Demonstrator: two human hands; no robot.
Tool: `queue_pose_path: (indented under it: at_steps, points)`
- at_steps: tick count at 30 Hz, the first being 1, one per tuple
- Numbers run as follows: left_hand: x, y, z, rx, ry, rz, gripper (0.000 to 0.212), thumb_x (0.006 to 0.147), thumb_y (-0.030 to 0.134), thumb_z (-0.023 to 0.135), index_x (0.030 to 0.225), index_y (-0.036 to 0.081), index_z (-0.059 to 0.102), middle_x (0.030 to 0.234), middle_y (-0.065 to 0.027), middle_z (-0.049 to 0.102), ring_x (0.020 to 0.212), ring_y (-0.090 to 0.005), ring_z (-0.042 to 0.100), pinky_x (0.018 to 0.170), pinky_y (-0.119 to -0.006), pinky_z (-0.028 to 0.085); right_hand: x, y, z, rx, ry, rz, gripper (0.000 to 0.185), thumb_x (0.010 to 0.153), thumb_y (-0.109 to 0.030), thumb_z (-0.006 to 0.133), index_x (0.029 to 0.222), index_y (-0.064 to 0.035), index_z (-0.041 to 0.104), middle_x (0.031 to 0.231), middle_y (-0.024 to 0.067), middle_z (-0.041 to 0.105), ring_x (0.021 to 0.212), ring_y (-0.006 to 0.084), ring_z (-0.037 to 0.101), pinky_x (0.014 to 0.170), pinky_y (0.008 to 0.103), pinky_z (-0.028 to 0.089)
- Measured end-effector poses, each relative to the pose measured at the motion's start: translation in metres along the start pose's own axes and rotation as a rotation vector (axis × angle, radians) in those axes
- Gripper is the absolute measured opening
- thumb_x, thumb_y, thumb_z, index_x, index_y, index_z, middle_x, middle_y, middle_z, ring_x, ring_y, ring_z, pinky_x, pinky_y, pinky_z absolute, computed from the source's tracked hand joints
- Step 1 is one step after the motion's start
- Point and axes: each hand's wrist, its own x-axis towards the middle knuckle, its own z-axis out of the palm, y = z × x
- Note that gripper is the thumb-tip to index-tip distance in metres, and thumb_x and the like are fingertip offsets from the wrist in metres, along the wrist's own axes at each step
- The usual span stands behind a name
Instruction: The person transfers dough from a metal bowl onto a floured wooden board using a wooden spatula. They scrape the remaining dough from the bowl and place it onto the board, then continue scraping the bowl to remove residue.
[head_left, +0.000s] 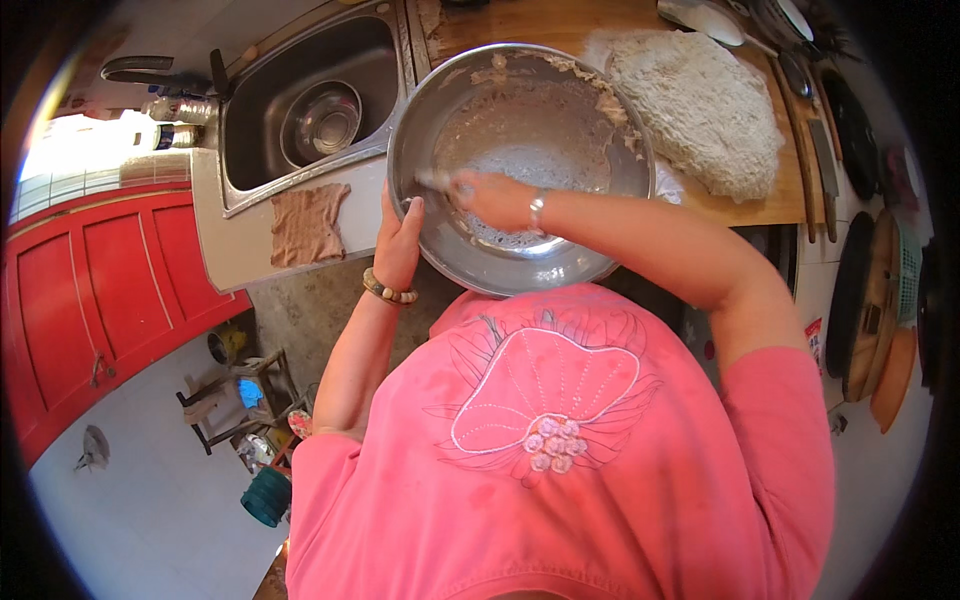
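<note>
A large stainless steel bowl (517, 262) stands tilted against my front, with brown, dough-like residue on its far inner wall and a shallow layer of wet, foamy liquid inside. My left hand (399, 240) grips its left rim, thumb over the edge. Inside the bowl, my right hand (487, 199) reaches to the left wall; a pale, thin thing shows at its fingers, blurred, so I cannot tell what it is or whether it is held. A big mound of rough, floury dough (697, 112) lies right of the bowl on a wooden board (739, 214).
At the left is a steel sink (247, 142) holding a metal basin (322, 124), with a faucet (139, 69) beside it. A brown cloth (309, 225) lies on the counter edge. Rolling pins (795, 150) and a knife (823, 157) lie at the board's right side.
</note>
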Motion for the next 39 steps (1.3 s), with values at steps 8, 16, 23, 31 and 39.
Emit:
queue_pose_path:
  at_steps: [8, 16, 23, 31, 39]
  points:
    - [-0.002, -0.01, -0.004, 0.176, 0.099, 0.075, 0.048, 0.1, 0.031, 0.042, 0.137, 0.002, 0.034, 0.125, -0.0091, 0.051, 0.109, -0.0158, 0.051, 0.091, -0.028, 0.043, -0.006, -0.044, -0.025, 0.5, -0.059, 0.235, 0.04, 0.089, -0.02, 0.047, 0.126, -0.006, 0.05, 0.078, 0.0098, 0.059, 0.066, 0.0166, 0.056, 0.061, 0.032, 0.045]
    - [0.001, -0.023, -0.006, -0.361, 0.063, -0.243, 0.052, 0.1, 0.042, 0.033, 0.135, 0.004, 0.037, 0.127, -0.0105, 0.05, 0.108, -0.0187, 0.053, 0.09, -0.032, 0.046, -0.029, -0.069, -0.085, 0.465, -0.598, 0.321, 0.043, 0.088, -0.023, 0.048, 0.13, -0.0129, 0.048, 0.075, 0.0072, 0.054, 0.054, 0.0131, 0.048, 0.047, 0.029, 0.039]
    - [-0.001, -0.003, 0.005, 0.034, 0.036, -0.006, 0.056, 0.1, 0.029, 0.04, 0.145, 0.002, 0.019, 0.139, -0.0126, 0.038, 0.124, -0.0195, 0.039, 0.104, -0.03, 0.031, 0.031, -0.045, -0.013, 0.87, 0.42, 0.472, 0.043, 0.089, -0.019, 0.046, 0.132, -0.0136, 0.044, 0.062, 0.0017, 0.046, 0.044, 0.0097, 0.041, 0.039, 0.0276, 0.032]
    - [-0.001, -0.011, 0.001, -0.024, 0.097, -0.039, 0.055, 0.1, 0.024, 0.041, 0.144, 0.0, 0.02, 0.14, -0.0132, 0.038, 0.126, -0.0202, 0.037, 0.104, -0.031, 0.03, -0.04, -0.05, -0.069, 0.248, -0.646, 0.26, 0.042, 0.087, -0.019, 0.049, 0.128, -0.0136, 0.051, 0.063, 0.004, 0.05, 0.046, 0.0125, 0.044, 0.041, 0.0309, 0.035]
    - [-0.003, -0.009, 0.005, -0.045, 0.103, 0.028, 0.053, 0.1, 0.024, 0.04, 0.143, 0.0, 0.022, 0.139, -0.0124, 0.038, 0.126, -0.02, 0.037, 0.105, -0.031, 0.029, -0.052, -0.034, -0.098, 0.017, -0.997, 0.314, 0.042, 0.087, -0.019, 0.049, 0.129, -0.011, 0.051, 0.087, 0.014, 0.064, 0.068, 0.0254, 0.06, 0.064, 0.0367, 0.047]
